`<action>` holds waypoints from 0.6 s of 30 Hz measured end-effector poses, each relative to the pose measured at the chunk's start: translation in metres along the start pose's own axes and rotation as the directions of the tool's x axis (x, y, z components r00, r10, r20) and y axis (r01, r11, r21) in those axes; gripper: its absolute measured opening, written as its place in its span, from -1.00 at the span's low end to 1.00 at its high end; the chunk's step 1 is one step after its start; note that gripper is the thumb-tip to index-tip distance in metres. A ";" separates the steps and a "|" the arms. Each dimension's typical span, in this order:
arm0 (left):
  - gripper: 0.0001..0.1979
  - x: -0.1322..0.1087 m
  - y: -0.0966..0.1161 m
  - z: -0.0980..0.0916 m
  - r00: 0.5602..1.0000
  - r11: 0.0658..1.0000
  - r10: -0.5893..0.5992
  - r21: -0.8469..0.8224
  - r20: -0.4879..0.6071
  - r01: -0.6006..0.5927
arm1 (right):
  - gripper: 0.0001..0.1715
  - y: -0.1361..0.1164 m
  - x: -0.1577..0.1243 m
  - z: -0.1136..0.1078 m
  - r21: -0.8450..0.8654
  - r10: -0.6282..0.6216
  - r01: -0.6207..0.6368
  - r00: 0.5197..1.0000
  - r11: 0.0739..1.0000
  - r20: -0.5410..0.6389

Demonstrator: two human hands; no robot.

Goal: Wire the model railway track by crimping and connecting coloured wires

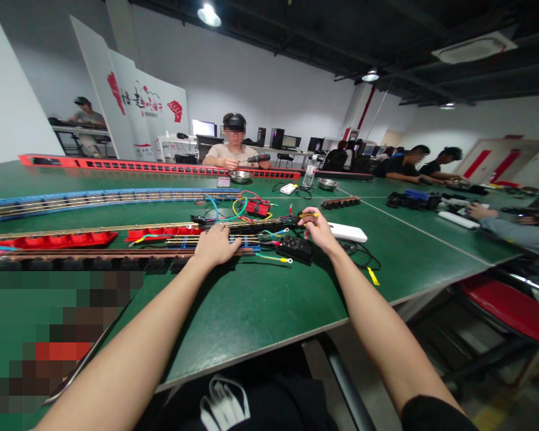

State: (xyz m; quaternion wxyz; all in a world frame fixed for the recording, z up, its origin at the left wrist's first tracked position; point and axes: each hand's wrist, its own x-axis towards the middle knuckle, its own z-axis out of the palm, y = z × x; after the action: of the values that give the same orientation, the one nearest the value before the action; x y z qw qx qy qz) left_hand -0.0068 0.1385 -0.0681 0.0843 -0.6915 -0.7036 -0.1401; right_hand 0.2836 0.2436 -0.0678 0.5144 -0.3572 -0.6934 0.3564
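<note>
My left hand (214, 244) lies palm down over long rail strips with brass-coloured bars, its fingers stretched and spread. Under and beside it shows a blue rail piece (250, 242). The fingers of my right hand (318, 228) are pinched around a thin yellow-and-black tool (308, 214) at the right end of a black rail strip (265, 225). The tool's exact kind is too small to make out. Just below that hand is a black connector block (295, 248) with wires. A yellow-green wire (275, 258) ending in a ring terminal lies nearer to me.
A red connector block (257, 208) with looped wires sits beyond my hands. Red trays (67, 240) and a blue rail (94, 201) stretch left. A white power strip (348, 232) lies right. Farther back are metal bowls (241, 176), a bottle (310, 172) and a seated person (233, 146).
</note>
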 end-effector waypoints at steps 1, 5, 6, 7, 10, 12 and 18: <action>-0.48 0.000 0.000 0.000 1.000 1.000 0.002 0.002 -0.001 -0.002 | -0.59 -0.001 0.000 0.001 0.003 -0.001 0.001 1.000 1.000 0.006; -0.47 0.000 0.000 0.000 1.000 1.000 -0.003 0.009 0.005 0.003 | -0.53 -0.009 0.001 0.003 0.102 0.130 -0.123 0.989 0.987 -0.067; -0.47 0.000 0.000 0.000 1.000 1.000 -0.003 0.011 0.007 0.003 | -0.50 -0.011 0.001 0.003 0.118 0.170 -0.160 0.982 0.980 -0.080; -0.46 0.000 0.000 0.000 1.000 1.000 -0.002 0.011 0.007 0.002 | -0.48 -0.013 0.002 0.003 0.123 0.196 -0.186 0.977 0.975 -0.082; -0.46 0.000 0.001 0.000 1.000 1.000 0.002 0.013 0.004 -0.002 | -0.41 -0.014 0.002 0.001 0.087 0.187 -0.184 0.982 0.979 -0.028; -0.45 0.000 0.001 0.000 1.000 1.000 0.002 0.015 0.003 -0.002 | -0.41 -0.011 0.004 -0.001 0.060 0.129 -0.130 0.991 0.990 0.028; -0.45 0.001 0.000 0.001 1.000 0.999 0.009 0.033 0.001 -0.009 | -0.53 -0.003 0.013 0.002 0.022 0.052 -0.051 0.996 0.998 -0.074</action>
State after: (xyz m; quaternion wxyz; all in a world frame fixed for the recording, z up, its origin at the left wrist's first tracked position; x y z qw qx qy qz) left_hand -0.0070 0.1402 -0.0687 0.0961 -0.6933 -0.7027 -0.1278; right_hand 0.2786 0.2532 -0.0596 0.5341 -0.3829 -0.6607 0.3628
